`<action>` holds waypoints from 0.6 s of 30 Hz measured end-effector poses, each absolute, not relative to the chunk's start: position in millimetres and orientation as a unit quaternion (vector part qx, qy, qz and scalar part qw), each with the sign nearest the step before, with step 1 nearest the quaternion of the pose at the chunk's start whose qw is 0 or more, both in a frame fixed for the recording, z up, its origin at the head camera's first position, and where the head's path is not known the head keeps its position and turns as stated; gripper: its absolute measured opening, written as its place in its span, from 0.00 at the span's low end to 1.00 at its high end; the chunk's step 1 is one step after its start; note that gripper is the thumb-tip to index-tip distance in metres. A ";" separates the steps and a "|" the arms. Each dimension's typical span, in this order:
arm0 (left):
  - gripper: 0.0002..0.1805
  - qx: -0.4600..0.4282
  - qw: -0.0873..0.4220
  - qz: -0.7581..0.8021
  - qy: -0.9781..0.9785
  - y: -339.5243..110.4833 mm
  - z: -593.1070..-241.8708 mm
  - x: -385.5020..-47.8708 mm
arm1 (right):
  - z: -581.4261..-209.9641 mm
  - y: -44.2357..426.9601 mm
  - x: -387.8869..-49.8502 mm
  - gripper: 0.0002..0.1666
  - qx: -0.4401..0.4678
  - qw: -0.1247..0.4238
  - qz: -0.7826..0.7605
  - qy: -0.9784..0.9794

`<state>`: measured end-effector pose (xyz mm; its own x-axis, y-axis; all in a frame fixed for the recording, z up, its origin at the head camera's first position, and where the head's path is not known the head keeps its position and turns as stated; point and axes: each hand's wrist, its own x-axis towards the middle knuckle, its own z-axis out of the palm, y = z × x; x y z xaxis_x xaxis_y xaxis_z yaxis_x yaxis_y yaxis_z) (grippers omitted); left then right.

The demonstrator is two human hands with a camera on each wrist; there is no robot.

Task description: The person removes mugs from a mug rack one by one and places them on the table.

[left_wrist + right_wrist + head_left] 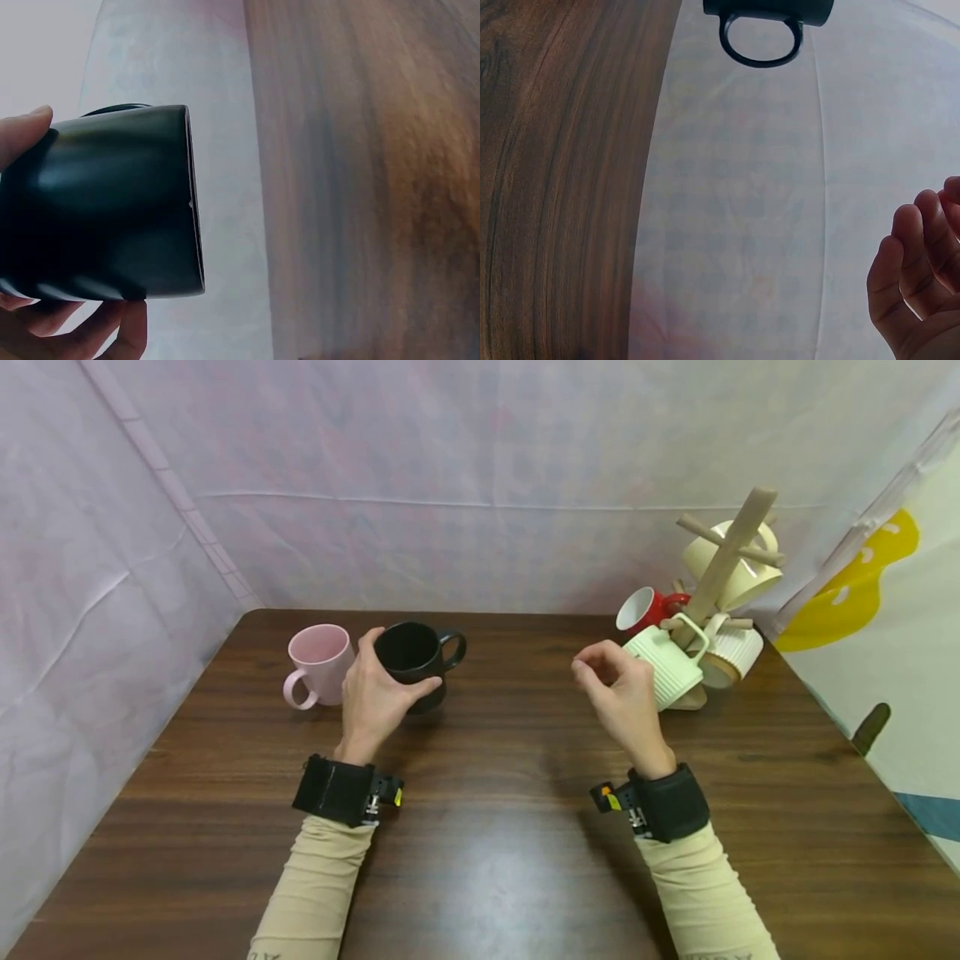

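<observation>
A black mug [408, 652] is gripped by my left hand [372, 697], thumb on the near side and fingers round its left; its handle points right. In the left wrist view the thumb and fingers hold the black mug [112, 202] on opposite sides. My right hand [622, 693] is bent with nothing between its fingers, just left of a light green mug [663, 664] on a wooden rack [723, 560]. In the right wrist view the curved fingers [922, 262] show, with the black mug's handle [761, 62] at the top.
A pink mug [321, 660] stands left of my left hand. The rack at the right also bears a red mug [651, 610], a cream mug [738, 572] and a white ribbed mug [735, 647]. A pale curtain [450, 485] hangs behind the brown table [487, 793].
</observation>
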<state>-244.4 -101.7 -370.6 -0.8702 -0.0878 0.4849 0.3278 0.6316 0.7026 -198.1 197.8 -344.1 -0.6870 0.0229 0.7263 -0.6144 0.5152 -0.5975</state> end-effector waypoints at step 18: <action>0.54 -0.019 0.203 -0.435 -0.877 -110.7 -382.8 -252.4 | -345.1 197.4 -198.8 0.04 0.189 0.342 0.461 -0.797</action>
<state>-252.4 -110.7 -382.8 -0.9166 -0.1436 0.3731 0.2103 0.6204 0.7555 -198.8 197.4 -345.1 -0.6946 0.0146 0.7193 -0.6165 0.5031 -0.6056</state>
